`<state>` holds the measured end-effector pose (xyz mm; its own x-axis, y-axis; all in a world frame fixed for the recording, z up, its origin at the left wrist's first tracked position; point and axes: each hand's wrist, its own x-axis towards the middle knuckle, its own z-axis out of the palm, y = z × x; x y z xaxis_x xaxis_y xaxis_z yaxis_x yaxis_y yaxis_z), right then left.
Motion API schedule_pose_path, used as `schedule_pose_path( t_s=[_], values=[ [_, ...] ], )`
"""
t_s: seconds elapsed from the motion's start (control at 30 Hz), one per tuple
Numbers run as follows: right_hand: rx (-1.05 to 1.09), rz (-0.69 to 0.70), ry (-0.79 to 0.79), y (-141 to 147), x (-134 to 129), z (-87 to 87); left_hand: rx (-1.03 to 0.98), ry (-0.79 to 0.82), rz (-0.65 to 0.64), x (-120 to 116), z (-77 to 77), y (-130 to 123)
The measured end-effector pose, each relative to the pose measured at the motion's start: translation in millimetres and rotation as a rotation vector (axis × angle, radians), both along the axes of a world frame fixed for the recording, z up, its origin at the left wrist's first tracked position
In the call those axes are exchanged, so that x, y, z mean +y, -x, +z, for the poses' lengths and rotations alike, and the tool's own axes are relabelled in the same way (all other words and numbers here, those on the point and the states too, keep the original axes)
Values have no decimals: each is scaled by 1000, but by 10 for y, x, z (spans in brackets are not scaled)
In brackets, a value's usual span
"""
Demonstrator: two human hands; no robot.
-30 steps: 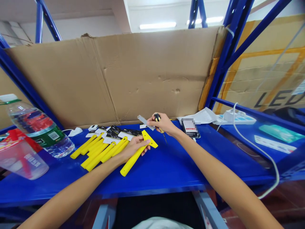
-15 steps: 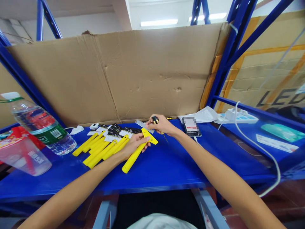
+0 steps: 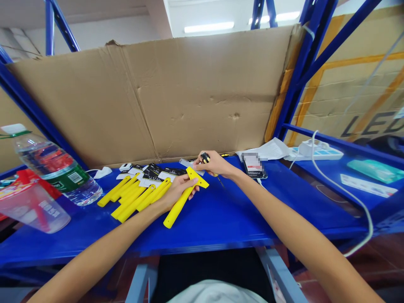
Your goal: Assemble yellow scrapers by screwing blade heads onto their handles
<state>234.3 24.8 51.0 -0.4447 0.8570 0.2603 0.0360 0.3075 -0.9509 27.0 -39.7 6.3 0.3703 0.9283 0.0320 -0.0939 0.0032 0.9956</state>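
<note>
A: What is noted as changed?

B: The pale strip (image 3: pixel 185 163) is brought closer to the head of the yellow tool (image 3: pixel 181 203), at frame centre, than one second ago; contact cannot be told. A pairing of both pieces is judged under way.

A: Fingers?

B: Tool gripped by left hand (image 3: pixel 181 190); strip and screwdriver (image 3: pixel 205 158) apparently pinched by right hand (image 3: pixel 218 163).

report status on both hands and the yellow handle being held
Left hand gripping yellow handle near its wide end. Right hand holding screwdriver and clear strip. Other handles close beside left hand; nothing seems in the way.
</note>
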Motion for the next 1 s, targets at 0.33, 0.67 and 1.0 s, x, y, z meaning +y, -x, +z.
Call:
schedule_pose_path(
  t_s=[0.33, 0.67, 1.0],
  values=[
    [-34, 6, -30, -43, -36, 45, -113, -12, 110, 80, 12, 45],
    [-50, 12, -77, -55, -49, 47, -148, -2, 119, 74, 11, 21],
    [-90, -17, -85, -44, -63, 59, -152, 8, 125, 74, 5, 25]
  ],
)
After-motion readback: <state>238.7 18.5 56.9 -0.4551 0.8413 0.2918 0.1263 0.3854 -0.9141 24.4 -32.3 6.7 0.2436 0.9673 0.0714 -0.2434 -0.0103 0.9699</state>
